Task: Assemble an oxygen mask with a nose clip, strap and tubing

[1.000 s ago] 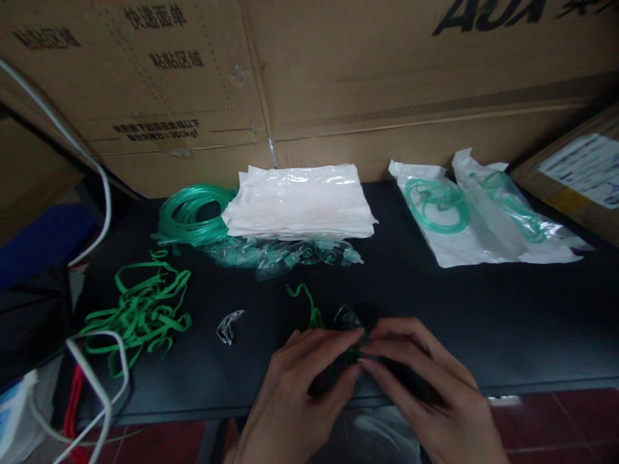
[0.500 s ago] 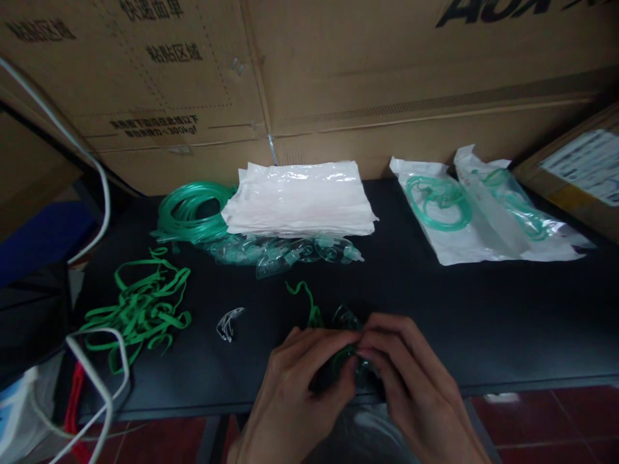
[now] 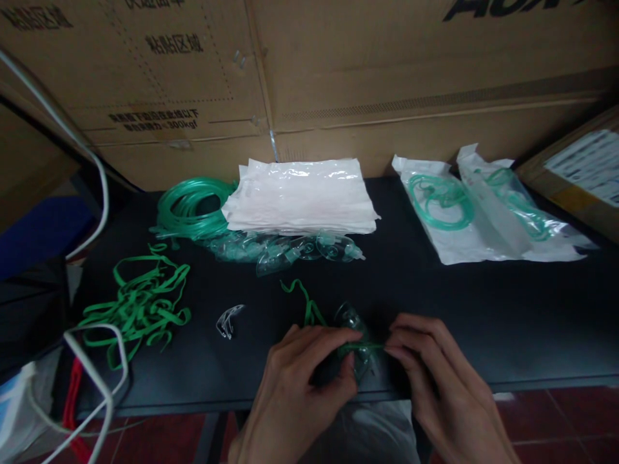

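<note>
We are at the near edge of the black table (image 3: 483,322), working on one clear mask (image 3: 352,320) with a green strap (image 3: 309,308). Our left hand (image 3: 300,380) curls around the mask, thumb pressed against its near side and fingers over the top. Our right hand (image 3: 435,380) pinches the end of the strap between thumb and forefinger, and the strap runs taut as a short green line between the two hands. The rest of the strap loops away behind the mask, lying loose on the table.

Judging by how things lie, the strap is only partly fitted: one end is at the mask, the other trails free, so we judge this piece to be in mid-assembly. Two sealed bags (image 3: 464,212) with green tubing inside lie at the far right and look finished. Much seems left: a row of bare masks (image 3: 290,248) waits in front of a stack of empty white bags (image 3: 300,196), a coil of green tubing (image 3: 191,209) sits to their left, and a heap of loose straps (image 3: 140,303) lies further left. A small clear clip (image 3: 227,320) rests alone near our left hand.

Both wrists come in from below, palms down, hands close together but not touching.
</note>
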`<act>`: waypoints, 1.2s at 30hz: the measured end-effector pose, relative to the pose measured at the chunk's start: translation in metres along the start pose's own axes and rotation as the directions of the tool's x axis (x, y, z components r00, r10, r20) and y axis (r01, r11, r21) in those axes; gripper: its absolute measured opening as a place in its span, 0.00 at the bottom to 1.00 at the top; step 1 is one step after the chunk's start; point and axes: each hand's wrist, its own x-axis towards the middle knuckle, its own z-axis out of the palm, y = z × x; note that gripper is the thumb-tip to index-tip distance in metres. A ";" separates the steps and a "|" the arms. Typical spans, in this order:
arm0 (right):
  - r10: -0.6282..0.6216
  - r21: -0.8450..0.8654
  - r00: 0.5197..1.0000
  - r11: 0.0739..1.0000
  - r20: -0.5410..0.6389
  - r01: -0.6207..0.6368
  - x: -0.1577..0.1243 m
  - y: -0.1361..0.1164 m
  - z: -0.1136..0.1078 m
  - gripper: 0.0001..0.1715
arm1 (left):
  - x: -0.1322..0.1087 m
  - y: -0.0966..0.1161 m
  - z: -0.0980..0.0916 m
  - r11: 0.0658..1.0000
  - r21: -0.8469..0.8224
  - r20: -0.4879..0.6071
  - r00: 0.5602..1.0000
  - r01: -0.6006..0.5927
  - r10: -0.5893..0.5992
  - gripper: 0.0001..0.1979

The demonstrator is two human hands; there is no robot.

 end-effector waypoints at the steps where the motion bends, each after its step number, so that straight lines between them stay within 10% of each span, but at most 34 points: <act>1: 0.005 -0.012 1.000 1.000 -0.009 -0.005 -0.001 0.002 -0.002 0.10 | 0.000 0.000 0.000 1.000 0.001 -0.002 1.000 -0.003 0.003 0.20; 15: 0.062 0.031 0.997 0.998 -0.044 -0.060 -0.006 0.009 -0.009 0.07 | -0.003 0.003 -0.003 0.999 0.047 0.003 1.000 0.001 -0.001 0.20; 26: 0.058 0.030 0.998 0.998 -0.025 -0.057 -0.001 -0.002 0.007 0.20 | -0.005 -0.010 -0.050 0.967 0.212 -0.229 0.969 0.140 -0.090 0.10; 32: -0.051 0.068 0.987 0.997 0.151 0.041 0.008 -0.006 0.019 0.49 | -0.003 -0.003 -0.023 0.999 0.037 0.025 0.999 0.023 -0.024 0.14; 36: -0.056 -0.005 0.977 0.998 0.208 0.058 0.005 0.005 0.022 0.38 | -0.010 0.004 -0.010 1.000 0.016 -0.004 1.000 0.024 -0.024 0.14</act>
